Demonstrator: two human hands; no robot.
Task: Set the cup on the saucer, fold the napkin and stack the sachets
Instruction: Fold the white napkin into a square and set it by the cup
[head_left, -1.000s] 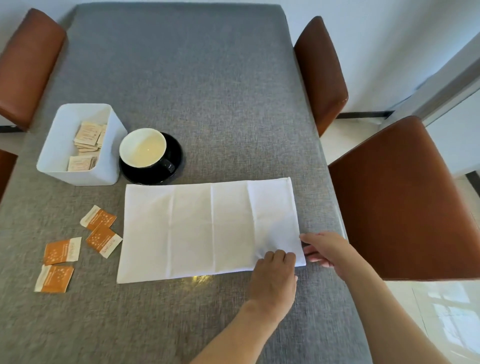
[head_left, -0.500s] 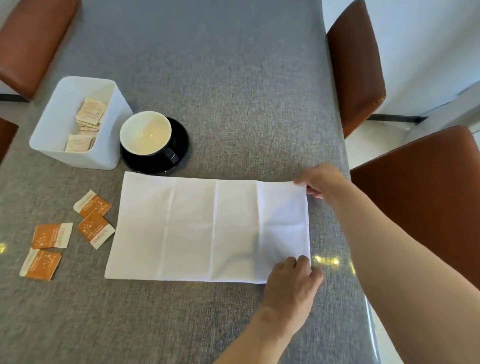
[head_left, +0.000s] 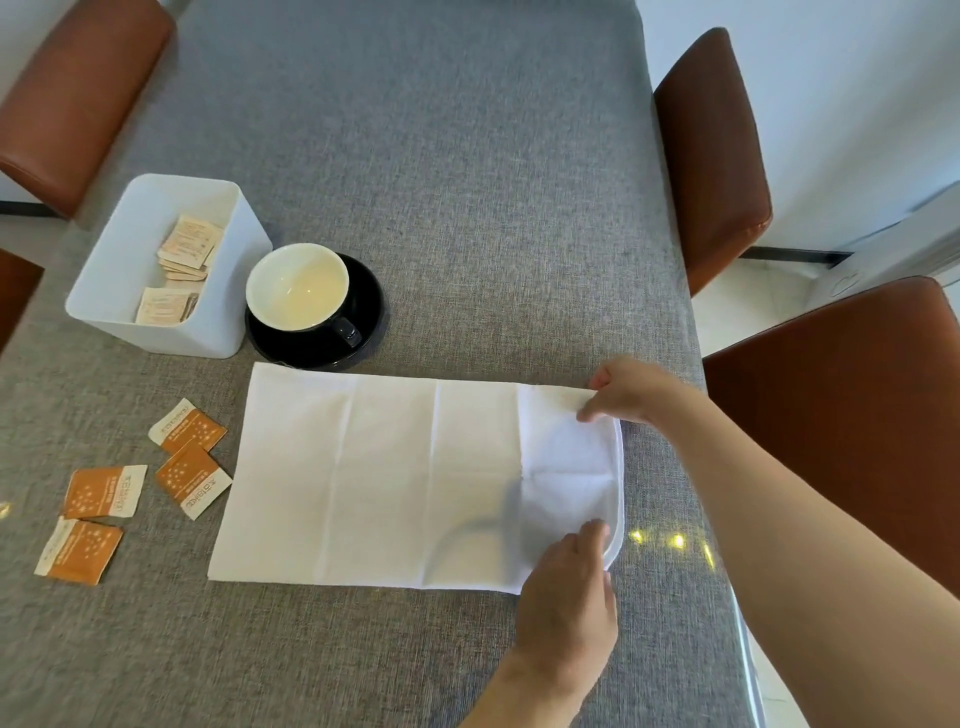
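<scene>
Four orange sachets (head_left: 136, 488) lie loose on the grey table (head_left: 441, 156) at the left, apart from one another. Behind them, a white box (head_left: 218, 322) holds pale sachets (head_left: 184, 249). Just right of the box, the cup (head_left: 297, 287) sits on the black saucer (head_left: 363, 332), handle pointing toward the near right. The white napkin (head_left: 389, 478) lies flat, long axis running left to right. The left hand (head_left: 569, 592) pinches its near right corner; the right hand (head_left: 631, 389) pinches the far right corner. The right edge is lifted and curled leftward.
</scene>
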